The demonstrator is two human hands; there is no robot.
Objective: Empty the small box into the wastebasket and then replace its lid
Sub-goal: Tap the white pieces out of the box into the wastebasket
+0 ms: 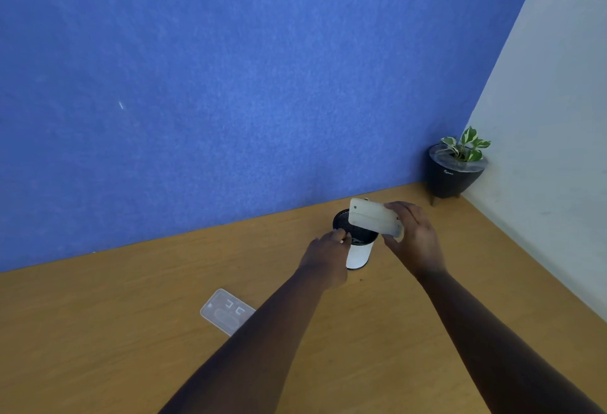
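My right hand (415, 236) grips the small translucent box (374, 219) and holds it tipped over the mouth of the wastebasket (359, 254), a small white cylinder with a dark mesh inside. My left hand (326, 254) holds the wastebasket's near rim, fingers closed on it. The box's clear lid (223, 310) lies flat on the wooden table, near my left forearm, which hides one corner of it. I cannot tell what is inside the box.
The wooden table (131, 331) runs to a blue wall (230, 85) at the back and a pale wall at the right. A small plant in a dark pot (455, 170) stands in the far right corner.
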